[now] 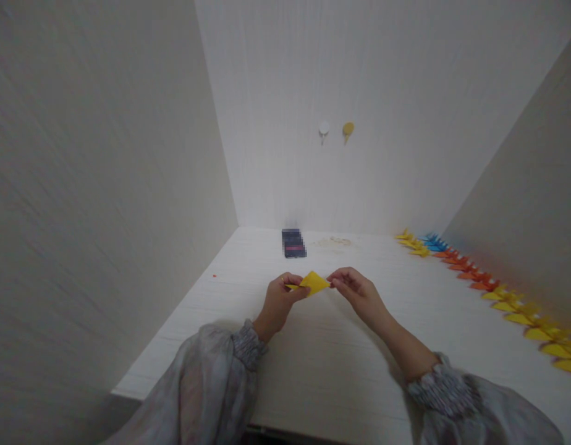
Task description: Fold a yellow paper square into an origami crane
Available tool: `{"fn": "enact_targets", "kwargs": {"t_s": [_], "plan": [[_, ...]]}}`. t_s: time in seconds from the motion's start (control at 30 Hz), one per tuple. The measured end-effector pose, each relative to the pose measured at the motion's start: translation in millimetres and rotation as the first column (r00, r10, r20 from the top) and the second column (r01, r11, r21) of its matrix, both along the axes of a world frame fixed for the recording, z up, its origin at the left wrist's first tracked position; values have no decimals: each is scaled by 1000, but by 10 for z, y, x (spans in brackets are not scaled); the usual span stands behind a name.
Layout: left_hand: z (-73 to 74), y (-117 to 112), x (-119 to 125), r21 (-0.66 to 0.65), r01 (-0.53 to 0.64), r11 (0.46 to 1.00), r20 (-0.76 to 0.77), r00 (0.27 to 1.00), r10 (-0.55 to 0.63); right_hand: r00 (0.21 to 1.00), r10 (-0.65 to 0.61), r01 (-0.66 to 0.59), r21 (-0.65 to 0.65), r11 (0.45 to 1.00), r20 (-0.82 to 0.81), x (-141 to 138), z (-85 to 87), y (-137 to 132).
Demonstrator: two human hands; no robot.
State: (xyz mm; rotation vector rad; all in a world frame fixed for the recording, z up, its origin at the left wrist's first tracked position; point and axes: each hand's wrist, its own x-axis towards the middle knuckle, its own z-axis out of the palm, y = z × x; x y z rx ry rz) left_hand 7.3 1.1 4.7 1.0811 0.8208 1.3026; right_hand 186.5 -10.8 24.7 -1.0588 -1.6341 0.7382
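A folded piece of yellow origami paper (315, 282) is held up above the white table, its shape a small diamond with a flap poking out to the left. My left hand (282, 298) pinches it between thumb and fingers on its left side. At its right corner, the thumb and fingertips of my right hand (357, 293) close on the pointed tip. The underside of the paper is hidden.
Along the right side of the table (350, 371) runs a row of folded paper cranes: yellow (521, 309), orange (466, 266) and blue (434, 242). A dark phone-like object (293, 243), blurred, lies near the back wall. Two hooks, white (323, 130) and yellow (348, 130), are on that wall.
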Motion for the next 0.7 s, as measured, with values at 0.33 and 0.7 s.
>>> {"fn": "enact_targets", "kwargs": {"t_s": [0.33, 0.7], "plan": [[24, -40, -5, 104, 26, 994, -87, 996, -17, 997, 8, -31, -273, 961, -83, -139, 1, -49], [-6, -13, -19, 179, 18, 984, -152, 988, 9, 996, -13, -20, -383, 924, -84, -119, 50, -64]]}}
